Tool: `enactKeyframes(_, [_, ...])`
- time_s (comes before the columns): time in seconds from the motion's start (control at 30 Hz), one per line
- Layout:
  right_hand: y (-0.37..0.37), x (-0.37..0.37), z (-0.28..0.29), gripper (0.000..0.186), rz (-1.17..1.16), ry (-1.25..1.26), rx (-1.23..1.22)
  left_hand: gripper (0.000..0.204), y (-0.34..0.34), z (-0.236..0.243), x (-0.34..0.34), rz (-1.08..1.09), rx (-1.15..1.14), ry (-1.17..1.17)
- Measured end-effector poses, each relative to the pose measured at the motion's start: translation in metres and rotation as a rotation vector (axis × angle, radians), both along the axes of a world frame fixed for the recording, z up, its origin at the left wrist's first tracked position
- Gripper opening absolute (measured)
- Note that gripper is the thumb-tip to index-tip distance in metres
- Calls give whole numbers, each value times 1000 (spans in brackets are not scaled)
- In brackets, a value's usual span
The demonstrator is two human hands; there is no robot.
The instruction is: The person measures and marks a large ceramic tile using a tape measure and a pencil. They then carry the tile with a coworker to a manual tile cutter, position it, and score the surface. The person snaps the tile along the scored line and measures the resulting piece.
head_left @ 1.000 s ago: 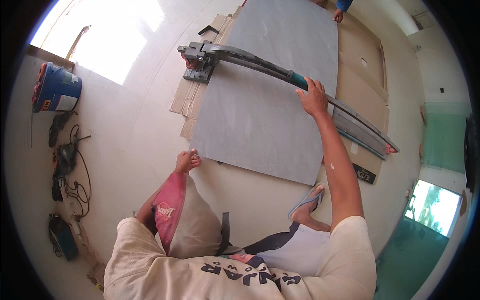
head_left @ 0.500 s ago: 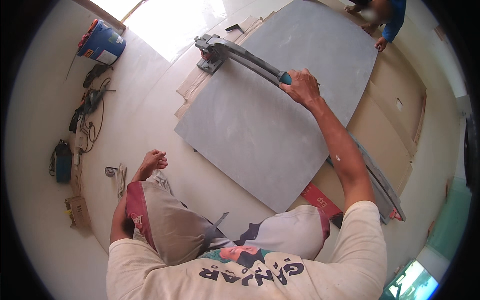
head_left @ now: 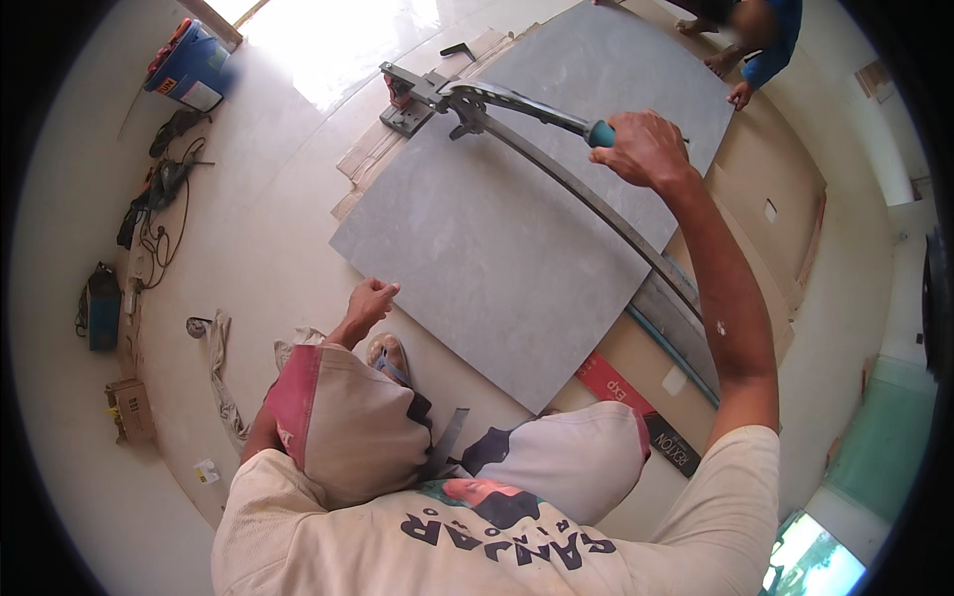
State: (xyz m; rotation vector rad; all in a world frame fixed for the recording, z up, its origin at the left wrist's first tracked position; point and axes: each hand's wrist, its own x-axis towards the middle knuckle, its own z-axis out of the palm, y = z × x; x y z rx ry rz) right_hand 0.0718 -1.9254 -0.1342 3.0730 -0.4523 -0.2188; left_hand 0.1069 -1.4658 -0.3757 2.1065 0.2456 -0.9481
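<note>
lever (head_left: 532,107) raised, partly hidden in right hand (head_left: 646,149)

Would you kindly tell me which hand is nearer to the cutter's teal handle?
Right: the right hand grips the teal handle; the left hand is well away from it, by the near edge of the grey slab.

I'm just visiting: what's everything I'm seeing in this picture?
Tile: one, grey, centre
Tile cutter: one, grey with teal grip, across tile
Cardboard: count unclear, brown, under tile
Printed panel: one, red and black, by tile's corner
Angled piece: one, black, upper centre
Bucket: one, blue, upper left
Corded tools: count unclear, dark, left
Boxy device: one, blue, left
Carton: one, brown, lower left
Cloth: count unclear, beige, left
Co-worker: one, blue sleeve, upper right
Left hand: one, bare, near tile's edge
Right hand: one, bare, on teal grip
</note>
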Motion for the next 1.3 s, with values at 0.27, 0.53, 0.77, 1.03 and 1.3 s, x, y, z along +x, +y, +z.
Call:
enactKeyframes(0.27, [-22,-116,44,32,-264,160,14,39,50,-82,-30,121,-182,394])
enactKeyframes(0.53, [-46,-197,50,31,-504,379,-171,37,40,-94,-14,-79,-357,444])
enactKeyframes(0.77, [-83,-272,42,40,-655,461,-291,43,23,-101,-18,-138,-323,484])
enactKeyframes(1.03, [-153,-409,14,49,-753,600,-316,48,17,-117,-22,151,-103,481])
enactKeyframes(1.3, [-242,-542,-19,51,-855,798,-246,69,-24,-73,-20,529,54,570])
